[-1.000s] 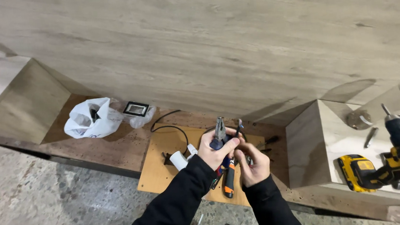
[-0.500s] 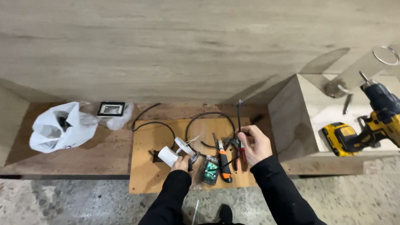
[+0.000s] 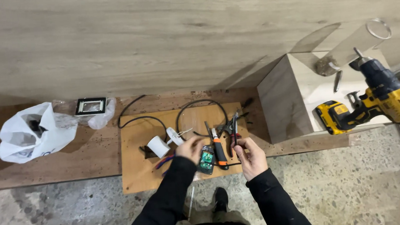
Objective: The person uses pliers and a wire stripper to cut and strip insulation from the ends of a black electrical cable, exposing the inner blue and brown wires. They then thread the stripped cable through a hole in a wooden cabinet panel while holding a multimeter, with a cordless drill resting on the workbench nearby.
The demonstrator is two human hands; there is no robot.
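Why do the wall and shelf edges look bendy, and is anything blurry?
Head view: the wide lens bows straight edges near the borders; the left hand looks slightly smeared, the right hand sharper; the yellow drill is crisp; the wooden box casts a long shadow.

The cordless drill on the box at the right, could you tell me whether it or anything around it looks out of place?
The yellow and black cordless drill lies on its side near the front edge of the wooden box, its battery end close to the corner. That looks a little precarious. The loose screws beside it look ordinary.
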